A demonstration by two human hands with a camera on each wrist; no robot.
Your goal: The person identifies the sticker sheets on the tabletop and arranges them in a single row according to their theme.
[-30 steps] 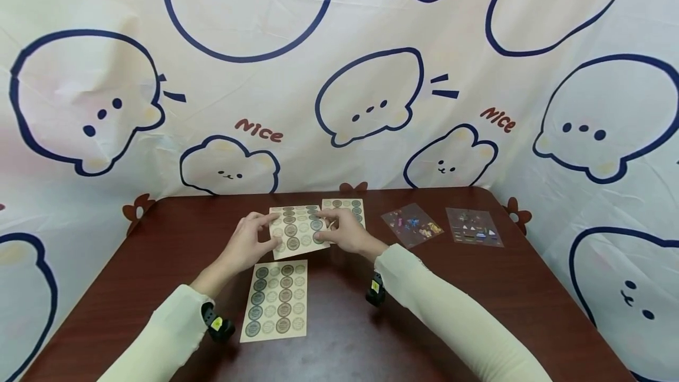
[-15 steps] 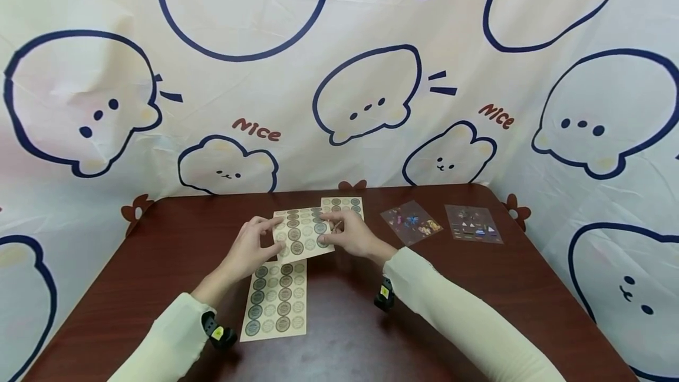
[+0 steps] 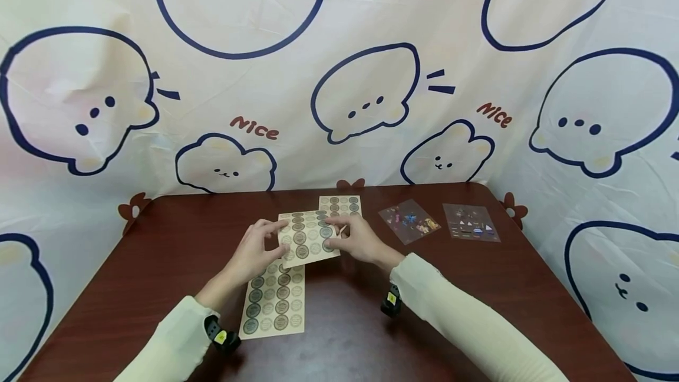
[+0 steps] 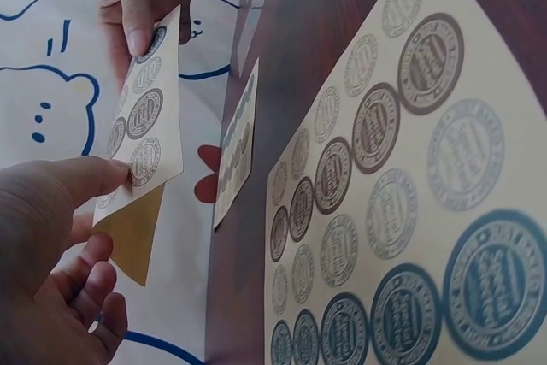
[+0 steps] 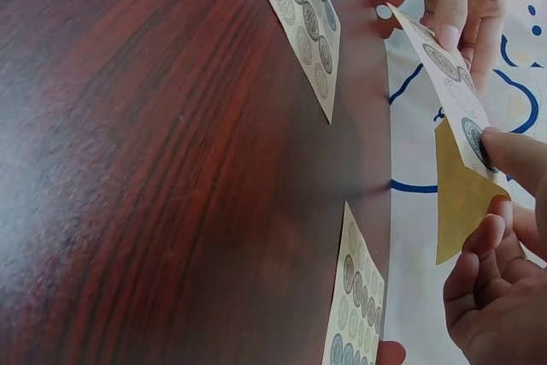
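Both my hands hold up a cream sheet of round stickers (image 3: 308,233), printed with grey, brown and pale circles. My left hand (image 3: 255,252) pinches its left edge, thumb on the printed face. At the right edge my right hand (image 3: 359,239) pinches it the same way. A plain yellow-brown surface (image 5: 461,190) shows behind the printed face in both wrist views. Below, a second sticker sheet (image 3: 276,308) lies flat on the table, its top overlapped by the held sheet in the head view. A third sticker sheet (image 3: 342,202) lies behind, partly hidden by my right hand.
Two clear plastic sheets with small colourful stickers lie at the back right: one turned at an angle (image 3: 409,221), the other (image 3: 471,223) nearer the right edge. The dark red-brown table (image 3: 175,240) meets a cartoon-printed cloth (image 3: 297,93) at its back and sides.
Both hands have moved slightly right and nearer with the held sheet, which now covers more of the front sheet's top. The sheets on the table have stayed put.
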